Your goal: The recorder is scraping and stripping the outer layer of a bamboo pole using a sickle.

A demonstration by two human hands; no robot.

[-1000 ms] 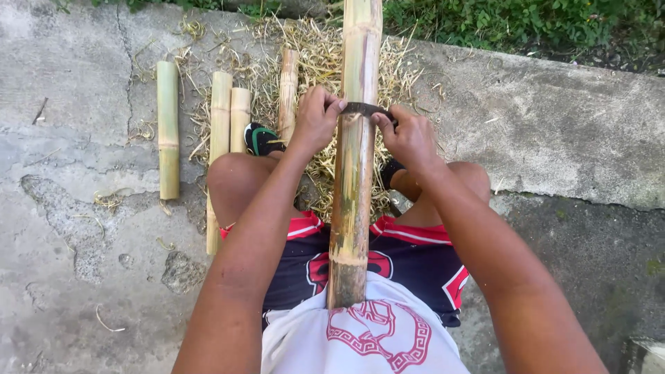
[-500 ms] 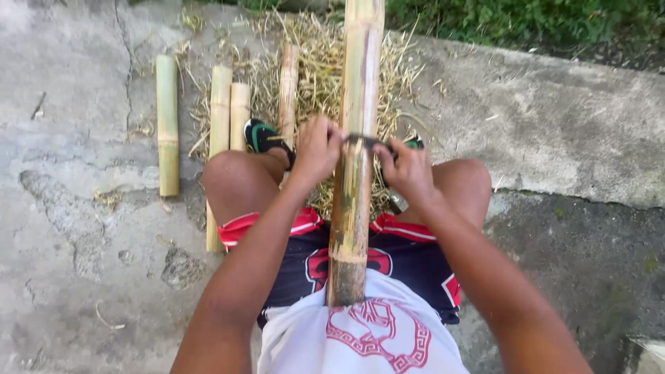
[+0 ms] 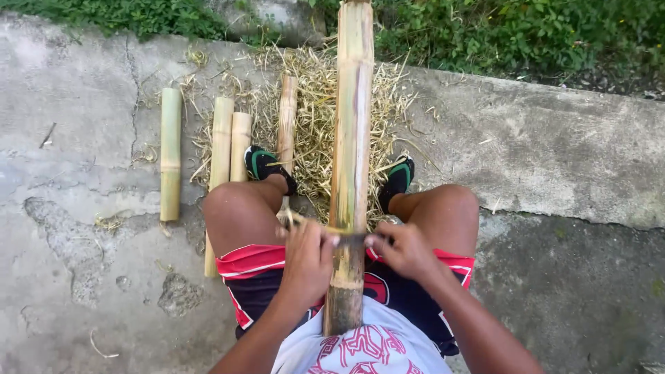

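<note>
A long bamboo pole (image 3: 352, 125) runs from my lap out between my knees toward the grass. A dark blade (image 3: 350, 237) lies across the pole close to my body. My left hand (image 3: 308, 260) grips the blade's left end and my right hand (image 3: 402, 251) grips its right end, one on each side of the pole. The pole's upper face above the blade looks scraped pale, with brown and green streaks.
Several cut bamboo pieces (image 3: 170, 152) lie on the concrete to the left, beside a heap of dry shavings (image 3: 312, 118). My feet in black and green shoes (image 3: 263, 165) rest by the shavings. Grass (image 3: 499, 34) borders the far edge of the concrete.
Both hands have drawn the blade down the pole toward my body, from near my knees to just above my lap. The view has shifted slightly.
</note>
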